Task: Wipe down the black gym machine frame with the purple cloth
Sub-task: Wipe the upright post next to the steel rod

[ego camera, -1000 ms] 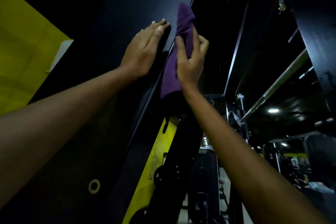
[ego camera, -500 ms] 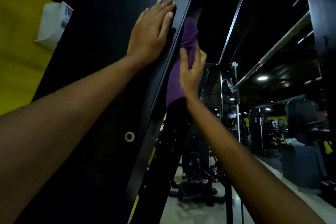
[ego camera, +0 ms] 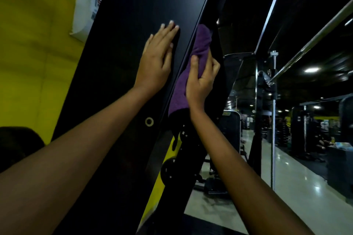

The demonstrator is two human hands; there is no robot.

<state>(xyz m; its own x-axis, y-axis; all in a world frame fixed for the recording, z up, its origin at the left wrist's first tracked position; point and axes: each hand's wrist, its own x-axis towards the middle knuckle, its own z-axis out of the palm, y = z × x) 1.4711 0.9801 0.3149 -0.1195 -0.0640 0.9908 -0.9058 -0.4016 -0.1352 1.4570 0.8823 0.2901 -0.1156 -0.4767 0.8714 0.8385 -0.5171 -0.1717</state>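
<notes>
Purple terry cloth (ego camera: 193, 66) sits mid-frame, pushed against the edge of the tall black metal gym machine frame (ego camera: 133, 15).
Right hand (ego camera: 202, 80) has thumb and fingers wrapped round the cloth, while the left hand (ego camera: 156, 61) lies flat with straight fingers on the panel just left of it. A white wall box (ego camera: 86, 15) hangs on the yellow wall (ego camera: 28, 53) upper left; a chrome bar (ego camera: 313, 40) slants across the upper right.

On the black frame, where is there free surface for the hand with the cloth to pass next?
The broad black panel is bare above the left hand, up to the top edge, and below it down to the small ring. The side edge is crowded: the right hand presses the purple cloth there, with bolted brackets beneath.
</notes>
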